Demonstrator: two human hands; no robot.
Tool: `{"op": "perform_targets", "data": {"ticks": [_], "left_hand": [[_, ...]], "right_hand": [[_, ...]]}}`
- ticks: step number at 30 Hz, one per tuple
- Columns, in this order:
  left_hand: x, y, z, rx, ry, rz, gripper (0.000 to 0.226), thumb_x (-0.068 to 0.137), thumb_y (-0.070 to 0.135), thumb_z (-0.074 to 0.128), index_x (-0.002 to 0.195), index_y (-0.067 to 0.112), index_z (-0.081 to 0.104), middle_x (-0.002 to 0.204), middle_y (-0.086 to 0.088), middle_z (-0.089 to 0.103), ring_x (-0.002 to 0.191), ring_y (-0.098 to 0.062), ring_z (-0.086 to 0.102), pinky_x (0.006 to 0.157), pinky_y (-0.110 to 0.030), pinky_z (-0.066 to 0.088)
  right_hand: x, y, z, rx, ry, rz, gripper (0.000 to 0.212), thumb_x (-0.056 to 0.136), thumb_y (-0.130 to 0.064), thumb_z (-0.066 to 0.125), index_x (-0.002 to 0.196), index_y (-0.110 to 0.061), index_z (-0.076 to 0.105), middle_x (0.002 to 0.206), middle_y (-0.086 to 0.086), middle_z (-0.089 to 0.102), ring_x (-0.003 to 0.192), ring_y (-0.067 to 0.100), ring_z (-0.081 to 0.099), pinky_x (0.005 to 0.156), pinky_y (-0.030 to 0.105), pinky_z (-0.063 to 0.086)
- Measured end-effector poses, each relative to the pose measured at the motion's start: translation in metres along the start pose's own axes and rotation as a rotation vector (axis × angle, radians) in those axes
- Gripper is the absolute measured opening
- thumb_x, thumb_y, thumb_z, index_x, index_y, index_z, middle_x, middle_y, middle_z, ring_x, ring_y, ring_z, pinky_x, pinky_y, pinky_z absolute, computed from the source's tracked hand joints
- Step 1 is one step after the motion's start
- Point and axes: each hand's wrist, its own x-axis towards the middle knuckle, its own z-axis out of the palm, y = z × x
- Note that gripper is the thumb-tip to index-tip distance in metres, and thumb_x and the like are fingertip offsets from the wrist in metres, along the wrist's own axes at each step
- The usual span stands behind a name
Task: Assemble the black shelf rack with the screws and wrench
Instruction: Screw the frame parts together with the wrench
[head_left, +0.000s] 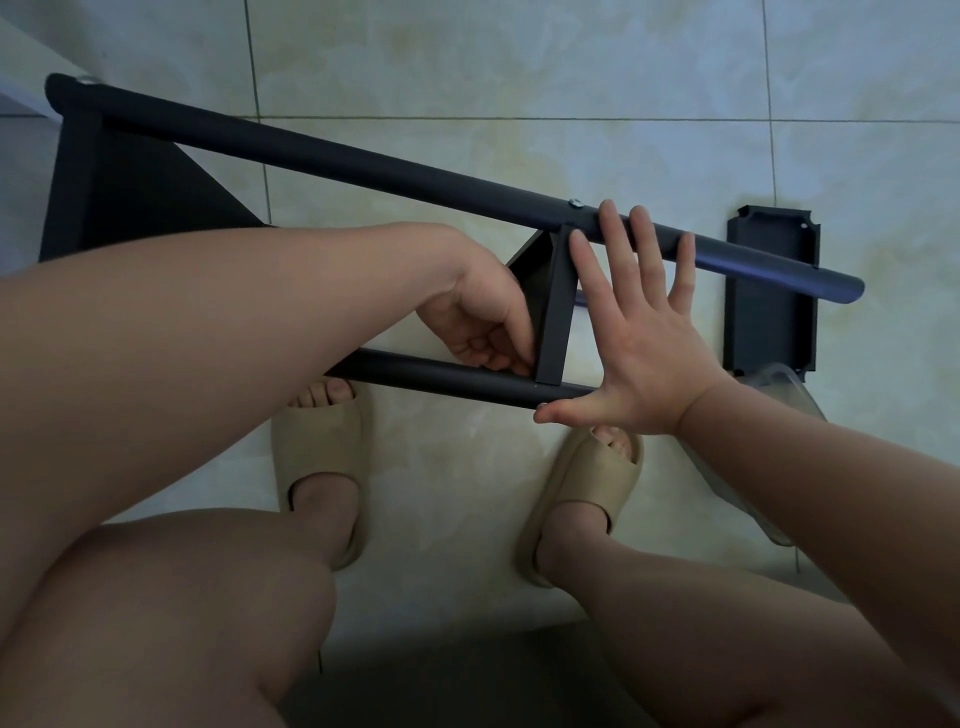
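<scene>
The black shelf rack (363, 161) lies tilted across the tiled floor, with two round poles and black shelf panels between them. A screw head (575, 203) shows on the upper pole. My left hand (480, 325) reaches under the middle shelf panel (555, 312), fingers curled at its lower edge by the near pole (441, 376); what they pinch is hidden. My right hand (634, 332) is spread flat, fingertips on the upper pole and thumb against the end of the near pole. No wrench is visible.
A loose black shelf panel (771, 291) lies on the floor to the right, under the upper pole's end. A clear plastic container (779, 415) sits beside my right forearm. My feet in beige slippers (322, 457) stand just below the near pole.
</scene>
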Motion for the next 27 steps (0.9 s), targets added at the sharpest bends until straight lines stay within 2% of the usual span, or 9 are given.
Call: {"op": "perform_targets", "data": {"ticks": [3, 7, 13, 19, 27], "left_hand": [[-0.0017, -0.0012, 0.0006, -0.033, -0.020, 0.004, 0.016, 0.092, 0.005, 0.060, 0.084, 0.012, 0.072, 0.075, 0.001, 0.068, 0.064, -0.008, 0.057, 0.066, -0.020, 0.044], [0.0006, -0.0017, 0.0016, 0.034, 0.025, -0.014, 0.009, 0.093, 0.014, 0.063, 0.088, 0.015, 0.070, 0.077, 0.003, 0.067, 0.066, -0.008, 0.055, 0.065, -0.021, 0.042], [0.0001, 0.0003, 0.0005, 0.054, 0.010, -0.016, 0.009, 0.091, 0.008, 0.063, 0.089, 0.012, 0.070, 0.075, 0.003, 0.069, 0.069, -0.009, 0.055, 0.070, -0.022, 0.042], [0.0006, -0.0018, 0.0018, 0.108, 0.044, 0.001, 0.008, 0.092, 0.019, 0.066, 0.087, 0.020, 0.071, 0.077, 0.007, 0.070, 0.076, -0.010, 0.058, 0.072, -0.025, 0.044], [-0.0004, -0.0001, -0.0012, 0.094, 0.000, 0.005, 0.009, 0.090, 0.011, 0.064, 0.091, 0.015, 0.072, 0.081, 0.004, 0.071, 0.076, -0.011, 0.058, 0.076, -0.026, 0.044]], "right_hand": [[0.0002, 0.0004, 0.0008, 0.003, 0.008, -0.001, 0.143, 0.060, -0.106, 0.035, 0.163, -0.012, 0.000, 0.169, 0.018, -0.007, 0.155, 0.041, -0.010, 0.117, 0.072, -0.007], [0.0002, 0.0004, 0.0010, 0.002, 0.012, -0.001, 0.143, 0.060, -0.105, 0.035, 0.163, -0.012, 0.000, 0.169, 0.019, -0.006, 0.155, 0.042, -0.010, 0.117, 0.072, -0.006], [-0.0004, -0.0004, -0.0005, -0.005, 0.006, -0.003, 0.143, 0.060, -0.105, 0.035, 0.163, -0.010, 0.002, 0.169, 0.020, -0.005, 0.155, 0.043, -0.009, 0.117, 0.073, -0.005], [-0.0004, -0.0003, -0.0001, 0.000, 0.006, -0.004, 0.143, 0.061, -0.105, 0.033, 0.163, -0.010, 0.002, 0.169, 0.020, -0.005, 0.155, 0.043, -0.009, 0.117, 0.072, -0.006], [-0.0008, 0.0000, -0.0001, -0.006, 0.004, -0.006, 0.143, 0.061, -0.105, 0.034, 0.162, -0.010, 0.001, 0.169, 0.020, -0.006, 0.155, 0.043, -0.009, 0.117, 0.073, -0.006]]}}
